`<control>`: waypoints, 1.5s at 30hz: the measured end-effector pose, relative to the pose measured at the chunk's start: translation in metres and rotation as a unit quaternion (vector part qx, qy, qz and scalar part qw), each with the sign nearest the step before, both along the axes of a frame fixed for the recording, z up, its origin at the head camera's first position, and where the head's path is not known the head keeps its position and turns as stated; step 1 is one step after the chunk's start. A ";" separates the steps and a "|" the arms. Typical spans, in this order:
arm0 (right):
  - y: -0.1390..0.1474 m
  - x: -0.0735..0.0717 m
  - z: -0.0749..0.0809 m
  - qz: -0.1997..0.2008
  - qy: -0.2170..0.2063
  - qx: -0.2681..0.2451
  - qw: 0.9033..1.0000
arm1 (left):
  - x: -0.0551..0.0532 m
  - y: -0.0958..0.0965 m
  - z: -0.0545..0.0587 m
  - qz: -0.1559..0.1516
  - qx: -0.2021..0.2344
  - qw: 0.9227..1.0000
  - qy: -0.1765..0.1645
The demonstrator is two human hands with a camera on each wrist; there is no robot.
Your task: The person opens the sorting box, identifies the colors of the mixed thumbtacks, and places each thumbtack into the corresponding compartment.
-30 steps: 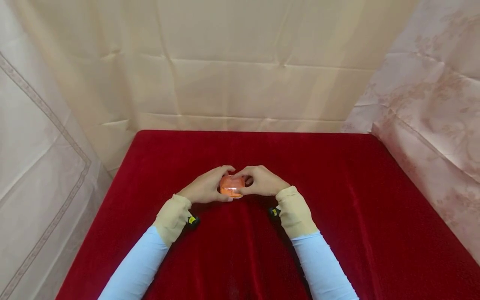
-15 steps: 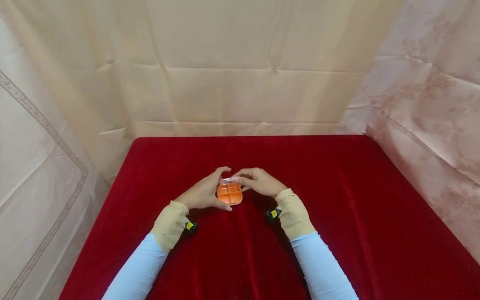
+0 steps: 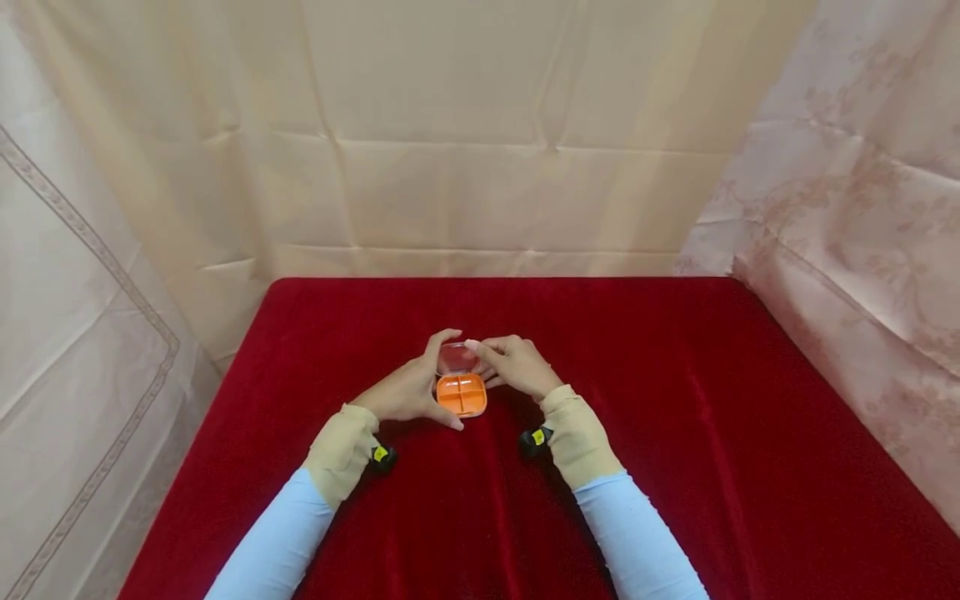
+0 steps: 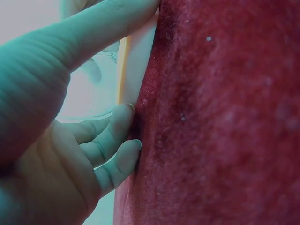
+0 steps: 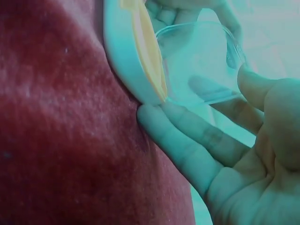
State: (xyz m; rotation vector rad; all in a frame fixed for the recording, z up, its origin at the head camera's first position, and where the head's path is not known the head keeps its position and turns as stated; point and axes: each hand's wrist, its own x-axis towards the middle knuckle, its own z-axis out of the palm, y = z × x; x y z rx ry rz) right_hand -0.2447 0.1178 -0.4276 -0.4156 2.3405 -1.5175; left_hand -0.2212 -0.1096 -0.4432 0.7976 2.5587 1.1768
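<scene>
A small pill box [image 3: 472, 397] with a white base and an orange insert split into several compartments lies on the red cloth. Its clear lid [image 3: 454, 358] stands raised at the back. My left hand [image 3: 405, 390] holds the box from the left, thumb along the near side and fingers at the far side. In the left wrist view, fingertips touch the edge of the base [image 4: 140, 51]. My right hand [image 3: 521, 367] pinches the lid at its right side. The right wrist view shows its thumb at the rim of the lid [image 5: 187, 56] and other fingertips against the base [image 5: 119, 51].
Red velvety cloth [image 3: 637, 375] covers the table. A beige curtain [image 3: 480, 192] hangs behind its far edge, with a pale curtain [image 3: 67, 333] on the left and a patterned one [image 3: 862, 250] on the right. Dark devices sit at both wrists.
The pill box's clear lid has gone from down over the orange insert to raised at the back. The right hand has moved with the lid; the left hand stays around the box.
</scene>
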 end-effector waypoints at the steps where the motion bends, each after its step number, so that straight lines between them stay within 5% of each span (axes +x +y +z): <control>1: -0.001 0.000 0.000 -0.003 -0.002 0.000 1.000 | 0.000 0.000 0.000 0.001 -0.002 1.000 0.001; 9: 0.026 -0.006 0.008 0.043 -0.025 0.003 0.999 | -0.004 0.002 -0.002 -0.015 0.001 1.000 -0.004; 15: 0.085 -0.009 0.026 -0.006 0.049 0.070 0.996 | -0.007 0.003 0.001 -0.036 0.020 0.999 -0.020; 21: 0.120 -0.011 0.021 -0.018 0.077 0.184 0.980 | -0.007 0.000 0.004 -0.037 0.020 0.999 -0.021; 45: 0.100 -0.016 -0.002 -0.010 0.129 0.288 0.949 | -0.008 0.000 0.003 -0.051 0.014 0.998 -0.031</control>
